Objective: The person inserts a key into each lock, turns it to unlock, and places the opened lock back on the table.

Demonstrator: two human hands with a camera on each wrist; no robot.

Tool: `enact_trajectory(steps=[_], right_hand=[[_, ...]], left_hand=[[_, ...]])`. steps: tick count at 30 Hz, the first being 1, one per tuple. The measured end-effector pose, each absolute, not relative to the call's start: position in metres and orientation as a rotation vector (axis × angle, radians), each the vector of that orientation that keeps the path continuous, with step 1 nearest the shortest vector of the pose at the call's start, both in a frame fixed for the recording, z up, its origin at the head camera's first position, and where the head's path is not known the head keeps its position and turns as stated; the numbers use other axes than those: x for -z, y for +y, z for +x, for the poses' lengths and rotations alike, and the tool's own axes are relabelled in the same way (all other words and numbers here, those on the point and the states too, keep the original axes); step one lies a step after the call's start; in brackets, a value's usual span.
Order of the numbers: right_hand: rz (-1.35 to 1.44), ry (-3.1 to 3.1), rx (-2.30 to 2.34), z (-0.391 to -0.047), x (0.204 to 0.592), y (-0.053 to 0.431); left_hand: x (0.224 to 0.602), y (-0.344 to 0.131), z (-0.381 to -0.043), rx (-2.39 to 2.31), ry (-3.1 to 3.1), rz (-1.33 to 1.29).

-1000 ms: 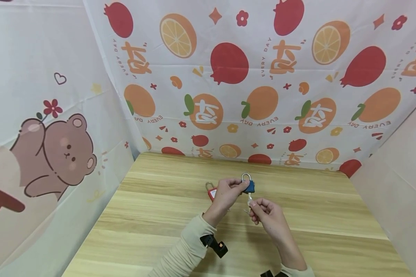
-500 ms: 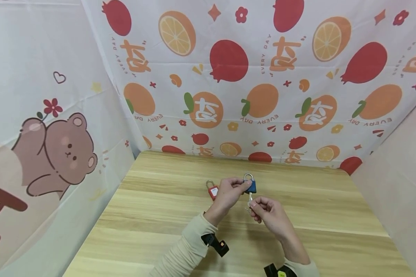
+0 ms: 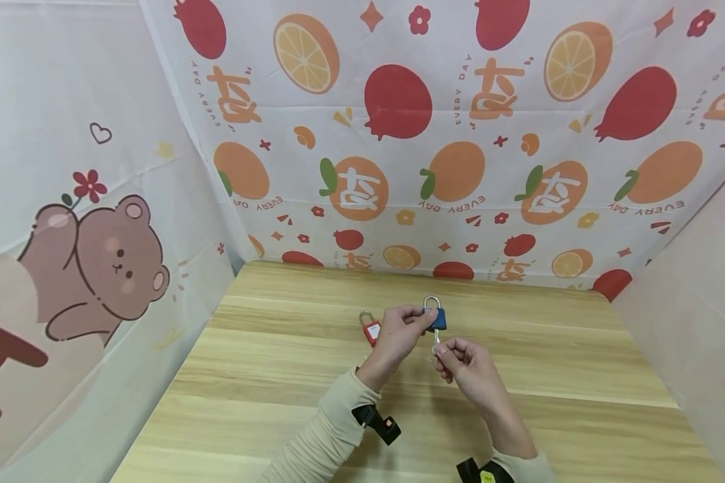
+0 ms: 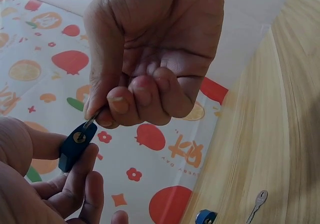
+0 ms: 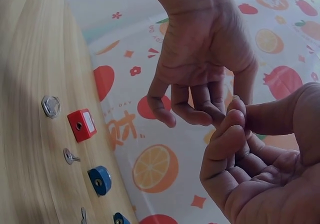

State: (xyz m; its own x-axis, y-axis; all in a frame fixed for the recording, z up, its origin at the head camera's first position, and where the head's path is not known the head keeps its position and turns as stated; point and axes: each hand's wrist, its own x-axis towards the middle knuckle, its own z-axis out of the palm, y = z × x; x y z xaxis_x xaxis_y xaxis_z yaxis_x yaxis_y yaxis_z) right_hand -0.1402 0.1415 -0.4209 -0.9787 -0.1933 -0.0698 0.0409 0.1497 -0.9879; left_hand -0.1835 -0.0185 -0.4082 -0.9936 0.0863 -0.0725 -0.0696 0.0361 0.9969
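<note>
My left hand [image 3: 397, 330] pinches a blue padlock [image 3: 438, 320] between thumb and fingers, its silver shackle pointing up. In the left wrist view, the padlock's brass keyhole [image 4: 79, 136] faces the camera with a key [image 4: 91, 120] at it. My right hand [image 3: 468, 367] pinches the head of that key [image 3: 437, 337] just below the padlock; how deep the key sits cannot be told. The right wrist view hides the held padlock behind the fingers. A red padlock [image 3: 371, 331] lies on the table beside my left hand.
In the right wrist view the wooden table [image 5: 30, 59] also bears two more blue padlocks [image 5: 99, 180], a small key [image 5: 70, 156] and a round silver piece [image 5: 51, 106]. A fruit-patterned cloth [image 3: 447, 107] stands behind the table.
Both hands rise slightly with the padlock and key, which stay together. The camera view shifts a little. The red padlock stays on the table.
</note>
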Motion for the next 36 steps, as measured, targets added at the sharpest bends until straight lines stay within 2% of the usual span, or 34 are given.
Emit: enact_trajectory(steps=[36], right_hand=[[0.015,2.082,2.075,-0.1364,0.4187,0.1377]], left_hand=[[0.4075,-0.0177,-0.1818,-2.19,2.157,0.034]])
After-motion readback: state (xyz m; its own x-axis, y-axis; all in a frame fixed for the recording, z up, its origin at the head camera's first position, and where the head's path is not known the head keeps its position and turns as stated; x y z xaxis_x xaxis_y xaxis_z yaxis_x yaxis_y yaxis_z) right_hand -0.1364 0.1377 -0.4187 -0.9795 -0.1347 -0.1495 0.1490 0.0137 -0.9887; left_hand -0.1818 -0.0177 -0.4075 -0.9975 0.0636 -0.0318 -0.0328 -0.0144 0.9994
